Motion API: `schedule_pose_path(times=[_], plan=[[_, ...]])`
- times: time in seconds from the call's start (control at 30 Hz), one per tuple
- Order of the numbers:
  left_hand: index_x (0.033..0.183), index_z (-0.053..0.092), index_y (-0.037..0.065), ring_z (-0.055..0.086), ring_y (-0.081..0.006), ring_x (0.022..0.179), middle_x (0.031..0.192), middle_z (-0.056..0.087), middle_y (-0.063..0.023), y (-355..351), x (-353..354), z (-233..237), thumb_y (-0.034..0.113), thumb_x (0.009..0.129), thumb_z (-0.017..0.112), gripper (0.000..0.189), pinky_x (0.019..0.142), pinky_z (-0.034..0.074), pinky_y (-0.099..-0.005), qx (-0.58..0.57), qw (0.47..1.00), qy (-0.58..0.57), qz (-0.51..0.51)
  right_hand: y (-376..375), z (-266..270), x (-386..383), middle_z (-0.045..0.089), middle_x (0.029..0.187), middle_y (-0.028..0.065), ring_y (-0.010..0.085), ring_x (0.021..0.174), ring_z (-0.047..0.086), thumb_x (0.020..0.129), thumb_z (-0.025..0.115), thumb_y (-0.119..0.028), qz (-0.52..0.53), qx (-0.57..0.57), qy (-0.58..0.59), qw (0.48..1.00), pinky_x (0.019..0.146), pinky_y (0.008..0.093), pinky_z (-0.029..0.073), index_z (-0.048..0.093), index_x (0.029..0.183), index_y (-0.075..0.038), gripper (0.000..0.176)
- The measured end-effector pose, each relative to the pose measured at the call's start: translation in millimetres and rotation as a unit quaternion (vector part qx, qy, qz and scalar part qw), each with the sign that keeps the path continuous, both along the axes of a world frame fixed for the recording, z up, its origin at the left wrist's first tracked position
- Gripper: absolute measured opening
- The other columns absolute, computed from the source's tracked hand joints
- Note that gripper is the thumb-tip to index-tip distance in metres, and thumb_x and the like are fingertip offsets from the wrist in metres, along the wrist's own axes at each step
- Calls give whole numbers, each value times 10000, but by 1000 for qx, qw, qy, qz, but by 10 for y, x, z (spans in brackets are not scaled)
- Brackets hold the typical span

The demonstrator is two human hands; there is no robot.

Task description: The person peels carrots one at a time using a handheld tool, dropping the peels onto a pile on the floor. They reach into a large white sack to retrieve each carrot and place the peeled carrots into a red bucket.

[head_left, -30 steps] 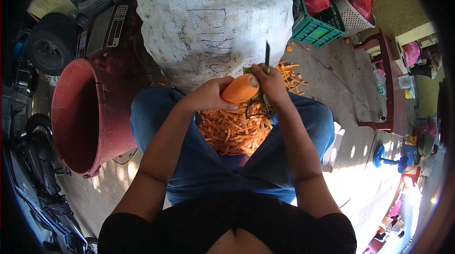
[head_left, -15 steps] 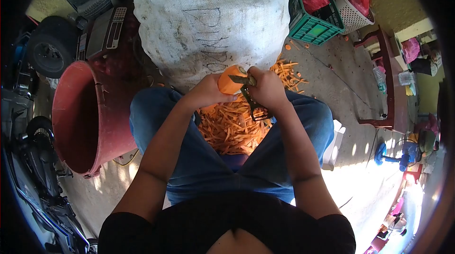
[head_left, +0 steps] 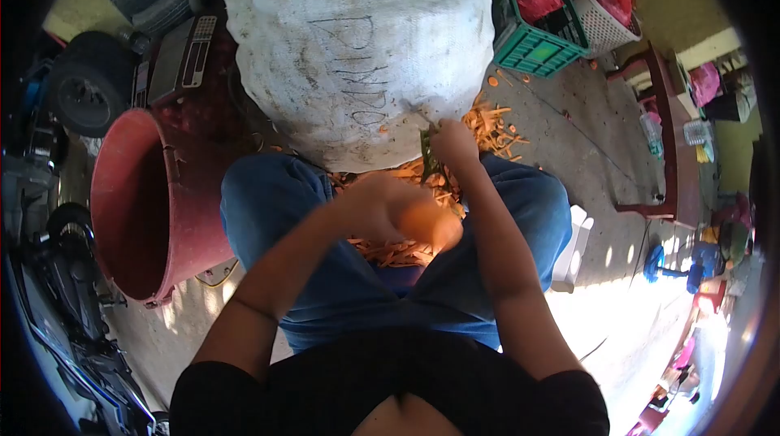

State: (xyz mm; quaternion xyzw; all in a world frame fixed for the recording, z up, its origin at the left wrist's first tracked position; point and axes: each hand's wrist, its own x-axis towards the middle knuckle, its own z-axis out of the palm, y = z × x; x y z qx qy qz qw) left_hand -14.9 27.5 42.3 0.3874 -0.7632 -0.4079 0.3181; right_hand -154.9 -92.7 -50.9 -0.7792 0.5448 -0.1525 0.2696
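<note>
My left hand [head_left: 378,204] is wrapped round a peeled orange carrot [head_left: 431,223], both smeared by motion, low between my knees. To its upper right, my right hand [head_left: 452,146] is closed on a small knife [head_left: 424,117], whose thin blade points up and left in front of the white sack. A dark green peeler [head_left: 429,156] hangs below the same fist; its far end is hard to make out. Under both hands lies a heap of carrot peelings [head_left: 394,252], partly covered by my left hand and the carrot.
A large, full white sack [head_left: 357,54] stands before my knees. Left are a red bin [head_left: 203,208] lying tilted and a scale [head_left: 175,58]. More peelings [head_left: 491,131] lie beside the sack. A green crate [head_left: 540,50] and a wooden piece of furniture [head_left: 678,143] stand right.
My left hand has drawn the carrot away from the knife, down toward me and to the right. My right hand has shifted slightly and still holds the knife and peeler.
</note>
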Motion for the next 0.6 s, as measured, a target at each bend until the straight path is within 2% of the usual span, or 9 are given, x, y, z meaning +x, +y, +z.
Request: schedule_pose_path(times=[0.07, 0.13, 0.23, 0.27, 0.33, 0.47, 0.53, 0.57, 0.6], plan=[[889, 526, 61, 561, -238, 603, 666, 568, -103, 19, -116, 48, 228, 592, 638, 358, 561, 434, -347, -47, 995, -25, -80, -83, -55, -17, 541, 663, 209, 347, 659, 537, 759, 483, -282, -10, -15, 55, 998, 597, 397, 410, 555, 752, 2, 293], [893, 540, 66, 555, -273, 679, 716, 564, -123, -57, -12, -123, 251, 551, 659, 407, 611, 429, -339, 41, 982, -179, 46, -54, 116, -6, 543, 683, 214, 355, 687, 532, 745, 491, -272, 8, 18, 22, 1000, 623, 408, 415, 550, 743, 3, 281], [874, 544, 74, 555, -275, 701, 737, 566, -130, -218, 237, -333, 257, 554, 645, 382, 611, 429, -353, 68, 946, -302, 93, 24, 210, -9, 537, 671, 223, 376, 693, 517, 750, 493, -278, 39, 90, -4, 995, 637, 422, 411, 541, 708, 11, 296], [874, 544, 74, 555, -275, 701, 737, 566, -130, -240, 236, -461, 257, 554, 645, 382, 611, 429, -353, 67, 946, -303, 92, 36, 228, -34, 534, 660, 221, 378, 678, 515, 751, 493, -273, 42, 62, 4, 997, 628, 422, 410, 538, 703, 12, 293], [878, 543, 73, 549, -282, 737, 753, 567, -134, -260, 230, -577, 261, 550, 650, 393, 621, 428, -370, 105, 876, -470, 37, 26, 325, -48, 531, 648, 220, 380, 662, 512, 753, 493, -268, 48, 34, 9, 998, 619, 421, 408, 535, 697, 14, 290], [858, 538, 67, 556, -279, 725, 767, 572, -128, -110, 170, -403, 220, 571, 618, 335, 638, 441, -378, 154, 879, -450, -31, -26, 497, -173, 520, 627, 223, 374, 647, 512, 753, 499, -261, 20, 14, -57, 998, 597, 418, 403, 530, 698, 18, 286], [865, 546, 85, 558, -273, 735, 773, 573, -131, -94, 424, -164, 233, 577, 616, 331, 656, 442, -371, 78, 890, -416, 170, -60, 602, -271, 513, 611, 227, 374, 628, 510, 758, 495, -254, -20, -15, -76, 997, 573, 412, 402, 526, 690, 23, 287], [905, 543, 89, 558, -279, 742, 781, 575, -134, -59, 589, 82, 252, 598, 607, 354, 666, 439, -372, 134, 872, -398, 251, -62, 644, -306, 513, 611, 227, 374, 628, 510, 758, 495, -254, -17, -15, -80, 997, 573, 412, 402, 526, 690, 23, 287], [938, 534, 78, 552, -283, 768, 816, 575, -139, 18, 843, 187, 261, 623, 603, 370, 681, 433, -377, 33, 873, -350, 338, -70, 682, -323, 508, 596, 226, 371, 608, 509, 760, 493, -253, -30, -27, -86, 995, 561, 407, 400, 526, 689, 24, 288]])
